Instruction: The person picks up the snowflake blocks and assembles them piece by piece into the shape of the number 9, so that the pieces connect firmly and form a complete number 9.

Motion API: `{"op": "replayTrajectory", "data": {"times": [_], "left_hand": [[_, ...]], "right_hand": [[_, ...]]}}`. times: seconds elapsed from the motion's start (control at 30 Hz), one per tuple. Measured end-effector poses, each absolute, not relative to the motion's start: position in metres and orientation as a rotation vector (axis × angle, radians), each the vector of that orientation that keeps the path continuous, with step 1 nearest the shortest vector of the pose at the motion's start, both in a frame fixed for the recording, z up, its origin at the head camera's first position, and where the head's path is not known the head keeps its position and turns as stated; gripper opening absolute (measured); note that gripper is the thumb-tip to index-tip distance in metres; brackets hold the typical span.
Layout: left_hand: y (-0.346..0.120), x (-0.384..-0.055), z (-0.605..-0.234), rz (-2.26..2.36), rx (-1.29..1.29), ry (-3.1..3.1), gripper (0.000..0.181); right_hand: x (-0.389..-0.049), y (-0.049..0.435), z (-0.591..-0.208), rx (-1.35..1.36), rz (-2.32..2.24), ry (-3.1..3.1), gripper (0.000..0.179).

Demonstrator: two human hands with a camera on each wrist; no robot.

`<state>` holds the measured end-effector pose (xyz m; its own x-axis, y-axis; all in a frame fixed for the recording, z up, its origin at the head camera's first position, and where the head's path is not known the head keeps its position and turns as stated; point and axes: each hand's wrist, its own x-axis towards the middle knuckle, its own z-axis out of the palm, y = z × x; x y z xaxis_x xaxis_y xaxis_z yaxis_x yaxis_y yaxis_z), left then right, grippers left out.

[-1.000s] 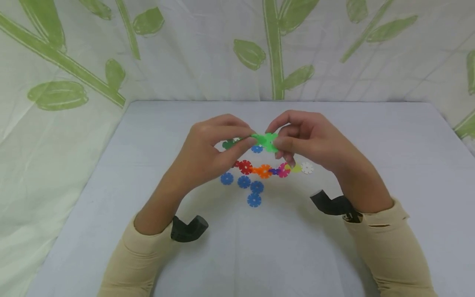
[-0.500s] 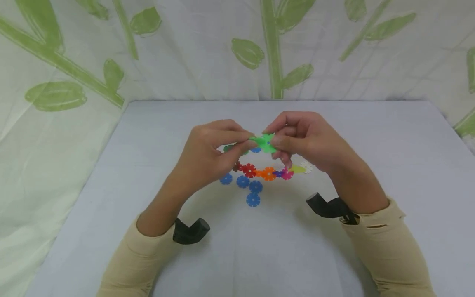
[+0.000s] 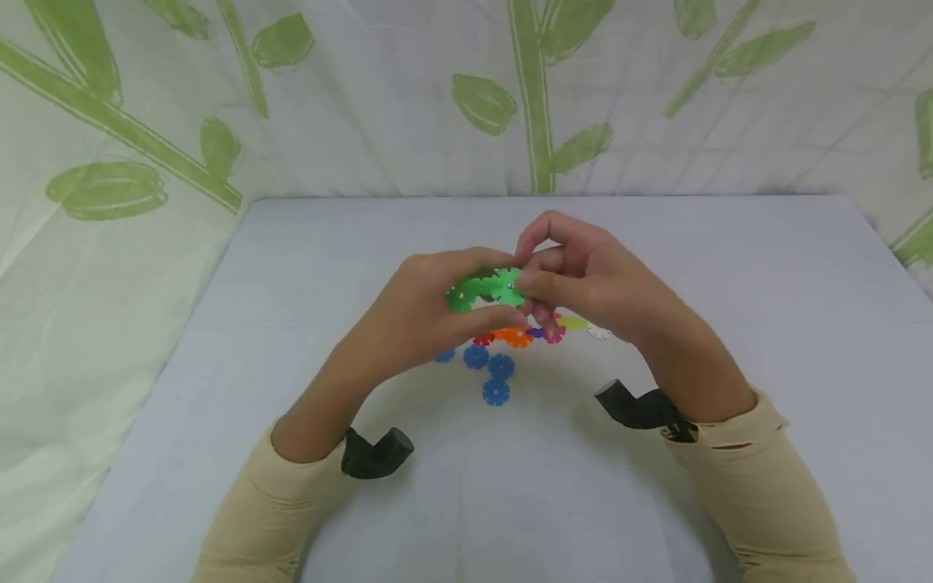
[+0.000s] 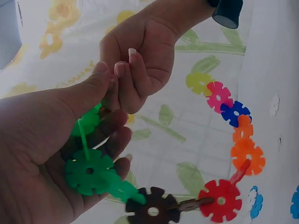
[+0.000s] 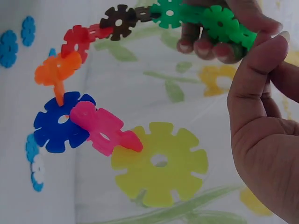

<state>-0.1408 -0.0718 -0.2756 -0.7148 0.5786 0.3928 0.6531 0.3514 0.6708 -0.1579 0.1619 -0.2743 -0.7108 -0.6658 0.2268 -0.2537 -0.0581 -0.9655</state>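
Note:
A chain of slotted plastic snowflake discs hangs between my hands. In the left wrist view it runs from green discs (image 4: 88,171) through a brown disc (image 4: 153,211), a red disc (image 4: 221,200) and orange discs (image 4: 248,157). Beyond those come a blue disc (image 5: 60,123), a pink disc (image 5: 100,128) and, at the loose end, a yellow disc (image 5: 159,168). My left hand (image 3: 415,316) curls round the green part, thumb in front and fingers behind. The right hand (image 3: 590,279) pinches the green end; its fingertips partly hide that disc and meet the left thumb.
Several loose blue discs (image 3: 496,393) lie on the white tabletop (image 3: 466,486) below the hands. A white disc (image 3: 600,331) lies to their right. Behind the table hangs a pale cloth (image 3: 408,97) with green leaf patterns.
My left hand has gone from a fingertip pinch to curling round the green discs, its thumb and fingers spread wider. The right hand, still pinching, has shifted slightly left.

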Motion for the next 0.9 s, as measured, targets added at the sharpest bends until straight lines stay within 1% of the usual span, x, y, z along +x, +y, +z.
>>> {"op": "replayTrajectory", "data": {"times": [0.1,0.2,0.27,0.33,0.4,0.47,0.57,0.63,0.77,0.9], "left_hand": [[-0.073,-0.142,-0.275,-1.307,-1.154,-2.511,0.043],[-0.080,-0.142,-0.270,-1.284,-1.074,-2.527,0.040],[-0.086,-0.142,-0.265,-1.278,-1.006,-2.526,0.039],[-0.093,-0.143,-0.261,-1.270,-0.948,-2.507,0.037],[-0.098,-0.143,-0.257,-1.274,-0.898,-2.480,0.036],[-0.103,-0.144,-0.256,-1.278,-0.865,-2.457,0.034],[-0.106,-0.145,-0.255,-1.301,-0.836,-2.448,0.032],[-0.106,-0.145,-0.254,-1.309,-0.835,-2.454,0.031],[-0.105,-0.144,-0.252,-1.333,-0.850,-2.460,0.032],[-0.105,-0.144,-0.252,-1.343,-0.859,-2.462,0.032]], "right_hand": [[-0.161,0.168,-0.275,-1.037,-1.729,2.047,0.007],[-0.164,0.179,-0.273,-1.000,-1.427,2.383,0.002],[-0.167,0.187,-0.273,-0.895,-1.101,2.589,0.006],[-0.170,0.193,-0.276,-0.733,-0.750,2.682,0.010],[-0.175,0.198,-0.282,-0.600,-0.487,2.659,0.018],[-0.181,0.201,-0.290,-0.473,-0.317,2.602,0.026],[-0.189,0.203,-0.304,-0.361,-0.215,2.523,0.030],[-0.193,0.205,-0.312,-0.329,-0.193,2.501,0.028],[-0.197,0.203,-0.324,-0.340,-0.162,2.502,0.021],[-0.197,0.200,-0.327,-0.344,-0.145,2.507,0.019]]}}
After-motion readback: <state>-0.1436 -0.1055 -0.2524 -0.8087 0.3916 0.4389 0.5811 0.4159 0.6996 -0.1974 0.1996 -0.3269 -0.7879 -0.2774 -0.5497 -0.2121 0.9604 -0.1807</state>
